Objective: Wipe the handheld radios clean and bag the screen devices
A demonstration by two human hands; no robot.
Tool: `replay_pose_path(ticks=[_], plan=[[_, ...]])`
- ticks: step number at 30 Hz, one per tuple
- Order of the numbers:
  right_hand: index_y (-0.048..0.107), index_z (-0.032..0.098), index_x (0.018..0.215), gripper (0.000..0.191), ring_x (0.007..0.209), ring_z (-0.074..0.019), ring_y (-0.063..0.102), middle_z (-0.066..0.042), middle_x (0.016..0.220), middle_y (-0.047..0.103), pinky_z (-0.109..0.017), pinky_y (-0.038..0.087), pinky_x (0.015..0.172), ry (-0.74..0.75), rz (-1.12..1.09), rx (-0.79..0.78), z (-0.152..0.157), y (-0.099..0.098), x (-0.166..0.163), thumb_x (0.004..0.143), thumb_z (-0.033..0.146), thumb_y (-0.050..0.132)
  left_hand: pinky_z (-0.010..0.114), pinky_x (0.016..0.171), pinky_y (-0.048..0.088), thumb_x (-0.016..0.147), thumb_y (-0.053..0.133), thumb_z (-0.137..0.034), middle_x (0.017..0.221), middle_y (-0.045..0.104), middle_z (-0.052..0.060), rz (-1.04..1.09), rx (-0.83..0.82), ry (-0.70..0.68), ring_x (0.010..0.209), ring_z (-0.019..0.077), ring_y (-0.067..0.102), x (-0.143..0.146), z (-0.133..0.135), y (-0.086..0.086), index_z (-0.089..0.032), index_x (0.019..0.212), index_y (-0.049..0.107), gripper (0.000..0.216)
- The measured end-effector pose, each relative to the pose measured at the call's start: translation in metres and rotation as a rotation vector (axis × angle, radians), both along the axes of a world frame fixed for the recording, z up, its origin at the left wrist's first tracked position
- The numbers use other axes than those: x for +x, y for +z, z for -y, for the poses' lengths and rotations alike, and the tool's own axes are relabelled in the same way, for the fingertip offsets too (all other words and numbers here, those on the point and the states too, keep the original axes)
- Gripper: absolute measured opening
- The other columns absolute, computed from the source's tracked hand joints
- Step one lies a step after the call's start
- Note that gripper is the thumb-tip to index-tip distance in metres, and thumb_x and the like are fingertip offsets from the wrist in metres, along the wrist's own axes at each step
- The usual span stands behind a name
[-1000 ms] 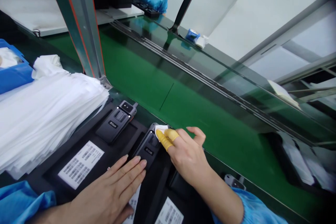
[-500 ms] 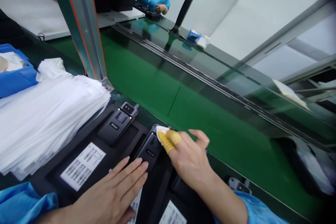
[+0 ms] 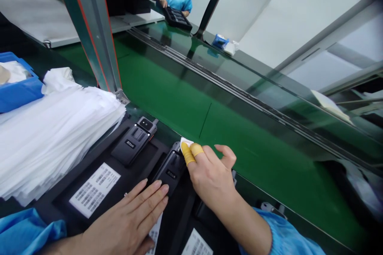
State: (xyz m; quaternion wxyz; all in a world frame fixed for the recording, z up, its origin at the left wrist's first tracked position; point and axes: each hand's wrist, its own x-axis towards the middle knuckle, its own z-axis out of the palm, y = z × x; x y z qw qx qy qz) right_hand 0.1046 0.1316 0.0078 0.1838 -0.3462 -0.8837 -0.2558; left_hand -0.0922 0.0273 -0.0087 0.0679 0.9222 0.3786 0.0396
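Note:
My right hand (image 3: 211, 175), with yellow finger cots on two fingers, presses a small white wipe (image 3: 185, 142) onto the top end of a black handheld device (image 3: 169, 169) lying in a black tray (image 3: 74, 179). My left hand (image 3: 128, 219) lies flat with fingers stretched out, its fingertips resting on the lower end of that same device. A second black device (image 3: 134, 140) lies in the tray's slot to the left. A white barcode label (image 3: 94, 189) sits in the tray in front of it.
A stack of white bags (image 3: 50, 135) lies at the left, with a blue bin (image 3: 18, 87) behind it. A metal post (image 3: 92, 32) rises beside the green conveyor belt (image 3: 185, 103). Across the belt a person in blue handles a black tray (image 3: 178, 18).
My right hand slid the wipe slightly up toward the device's top end. My left hand stayed put. The person across the belt moved a black tray forward.

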Motion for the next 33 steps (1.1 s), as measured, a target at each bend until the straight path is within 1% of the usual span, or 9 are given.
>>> replay_pose_path(ticks=[4, 6, 9, 13, 18, 23, 27, 30, 33], plan=[[0.057, 0.02, 0.054, 0.031, 0.071, -0.0162, 0.043, -0.002, 0.064, 0.052, -0.042, 0.019, 0.091, -0.05, -0.008, 0.009, 0.002, 0.001, 0.003, 0.075, 0.001, 0.043, 0.037, 0.112, 0.027, 0.086, 0.049, -0.022, 0.143, 0.041, 0.01, 0.026, 0.004, 0.019, 0.132, 0.0231, 0.038, -0.001, 0.002, -0.004, -0.015, 0.137, 0.042, 0.052], [0.057, 0.02, 0.055, 0.031, 0.07, -0.0159, 0.043, -0.002, 0.065, 0.053, -0.042, 0.02, 0.09, -0.061, -0.03, 0.022, 0.003, 0.002, 0.001, 0.076, 0.001, 0.043, 0.038, 0.111, 0.029, 0.085, 0.05, -0.023, 0.142, 0.042, 0.011, 0.029, 0.021, 0.017, 0.131, 0.0243, 0.039, 0.0, 0.003, -0.005, -0.013, 0.136, 0.043, 0.052], [0.059, 0.02, 0.059, 0.031, 0.071, -0.0156, 0.044, -0.002, 0.068, 0.055, -0.041, 0.02, 0.089, -0.019, -0.06, 0.018, 0.002, 0.001, -0.005, 0.077, 0.001, 0.043, 0.039, 0.111, 0.03, 0.085, 0.05, -0.022, 0.142, 0.041, 0.011, 0.019, 0.006, 0.018, 0.131, 0.0246, 0.039, 0.001, 0.003, -0.003, -0.013, 0.136, 0.044, 0.051], [0.058, 0.02, 0.057, 0.032, 0.069, -0.0156, 0.043, -0.001, 0.063, 0.052, -0.041, 0.02, 0.088, -0.016, -0.069, -0.025, 0.0, -0.001, -0.007, 0.077, 0.0, 0.042, 0.04, 0.108, 0.035, 0.084, 0.049, -0.019, 0.143, 0.041, 0.01, -0.018, -0.038, 0.018, 0.13, 0.0245, 0.041, 0.001, 0.0, 0.003, -0.014, 0.135, 0.044, 0.052], [0.057, 0.019, 0.053, 0.032, 0.068, -0.0147, 0.043, -0.001, 0.067, 0.054, -0.041, 0.021, 0.088, -0.085, -0.095, -0.078, 0.008, -0.006, 0.007, 0.074, -0.002, 0.042, 0.042, 0.103, 0.041, 0.081, 0.051, -0.019, 0.143, 0.039, 0.011, -0.028, -0.055, 0.003, 0.128, 0.0263, 0.043, 0.002, -0.003, 0.006, -0.015, 0.136, 0.044, 0.055], [0.062, 0.019, 0.065, 0.03, 0.068, -0.0133, 0.044, -0.001, 0.075, 0.058, -0.041, 0.02, 0.09, -0.132, -0.092, -0.073, 0.015, -0.011, 0.024, 0.075, -0.001, 0.042, 0.042, 0.103, 0.041, 0.082, 0.051, -0.02, 0.143, 0.039, 0.009, -0.021, -0.074, 0.014, 0.128, 0.0268, 0.043, 0.002, -0.002, 0.004, -0.017, 0.135, 0.044, 0.054], [0.058, 0.019, 0.055, 0.033, 0.067, -0.0145, 0.043, -0.002, 0.068, 0.056, -0.041, 0.021, 0.088, -0.183, -0.071, -0.043, 0.009, -0.004, 0.033, 0.076, 0.001, 0.04, 0.045, 0.1, 0.044, 0.084, 0.052, -0.023, 0.142, 0.039, 0.012, -0.037, -0.039, -0.001, 0.126, 0.0298, 0.045, 0.003, -0.003, 0.003, -0.015, 0.135, 0.045, 0.052], [0.063, 0.02, 0.065, 0.031, 0.068, -0.014, 0.043, -0.001, 0.074, 0.059, -0.041, 0.021, 0.088, -0.137, -0.086, -0.029, 0.004, 0.002, 0.029, 0.079, 0.003, 0.042, 0.044, 0.1, 0.044, 0.083, 0.053, -0.023, 0.143, 0.038, 0.011, -0.048, -0.045, -0.004, 0.126, 0.0293, 0.045, 0.002, -0.004, 0.002, -0.016, 0.135, 0.044, 0.053], [0.066, 0.021, 0.073, 0.028, 0.074, -0.0136, 0.046, 0.0, 0.078, 0.061, -0.04, 0.02, 0.09, 0.006, -0.095, -0.073, 0.001, 0.003, 0.017, 0.083, 0.005, 0.044, 0.044, 0.102, 0.042, 0.083, 0.053, -0.023, 0.144, 0.036, 0.01, -0.042, -0.058, 0.003, 0.127, 0.0276, 0.044, 0.001, -0.004, 0.001, -0.018, 0.137, 0.042, 0.055]])
